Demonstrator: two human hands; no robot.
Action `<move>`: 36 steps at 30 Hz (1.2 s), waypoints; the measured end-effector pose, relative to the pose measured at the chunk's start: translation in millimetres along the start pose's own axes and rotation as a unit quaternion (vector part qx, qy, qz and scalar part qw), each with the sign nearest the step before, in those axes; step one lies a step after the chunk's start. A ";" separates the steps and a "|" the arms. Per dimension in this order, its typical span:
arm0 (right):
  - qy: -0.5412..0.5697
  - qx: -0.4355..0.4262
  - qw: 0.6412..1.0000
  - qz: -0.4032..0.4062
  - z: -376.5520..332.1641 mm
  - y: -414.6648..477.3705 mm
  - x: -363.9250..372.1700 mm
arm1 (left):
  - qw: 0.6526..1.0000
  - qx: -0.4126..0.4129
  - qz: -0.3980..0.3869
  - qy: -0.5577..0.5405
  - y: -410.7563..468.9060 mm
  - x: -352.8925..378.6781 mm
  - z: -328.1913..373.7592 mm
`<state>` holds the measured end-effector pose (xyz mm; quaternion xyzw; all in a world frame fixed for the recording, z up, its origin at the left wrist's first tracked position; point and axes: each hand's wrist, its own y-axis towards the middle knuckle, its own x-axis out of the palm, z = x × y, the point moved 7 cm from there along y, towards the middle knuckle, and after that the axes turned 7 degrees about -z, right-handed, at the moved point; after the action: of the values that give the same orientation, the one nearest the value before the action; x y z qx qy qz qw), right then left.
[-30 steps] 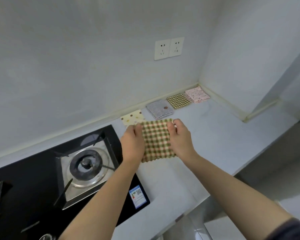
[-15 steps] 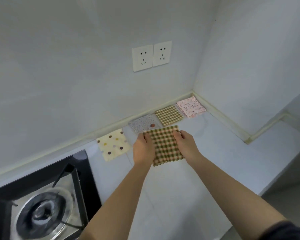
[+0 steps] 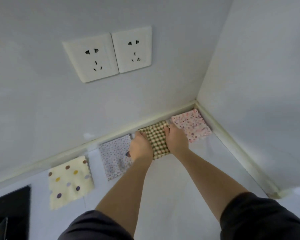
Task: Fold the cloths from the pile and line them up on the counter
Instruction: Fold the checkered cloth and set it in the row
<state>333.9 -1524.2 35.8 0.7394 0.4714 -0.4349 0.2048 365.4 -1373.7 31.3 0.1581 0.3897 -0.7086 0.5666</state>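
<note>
Forward goes the check cloth (image 3: pixel 157 142): since half a second ago both grips have carried it from the open tabletop (image 3: pixel 189 187) into the row by the wall. I see it now between the grey cloth (image 3: pixel 114 156) and the pink cloth (image 3: pixel 191 127), its far edge close to the wall trim. My left grip (image 3: pixel 140 146) pinches its left edge, over the grey cloth's corner. My right grip (image 3: pixel 177 138) curls its fingers over the right edge, touching the pink cloth. A cream cloth (image 3: pixel 70 181) lies further left, near the hob (image 3: pixel 9 205).
</note>
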 end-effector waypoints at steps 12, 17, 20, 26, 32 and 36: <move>-0.048 0.024 0.996 -0.077 8.7 44.4 27.9 | 0.997 0.007 0.038 0.073 38.4 14.5 3.6; -0.184 -0.062 0.981 -0.032 -4.3 40.6 18.4 | 0.977 0.043 0.009 0.208 41.6 15.9 13.4; -0.246 -0.120 0.959 0.077 -11.7 37.4 13.3 | 0.958 0.099 0.027 0.268 39.0 10.8 21.8; -0.209 -0.302 0.929 0.036 -10.1 6.0 31.1 | 0.870 0.273 0.004 0.410 5.1 33.8 8.8; -0.202 -0.269 0.941 -0.028 -9.5 -9.5 32.8 | 0.888 0.232 -0.064 0.392 -15.9 25.6 -0.3; -0.074 -0.249 0.965 0.030 -20.8 -60.3 14.4 | 0.925 0.253 -0.018 0.284 -68.6 -19.3 -25.2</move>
<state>293.0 -1473.4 41.4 0.6444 0.5260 -0.3515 0.4296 302.4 -1338.3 53.4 0.4836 0.3452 -0.7188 0.3609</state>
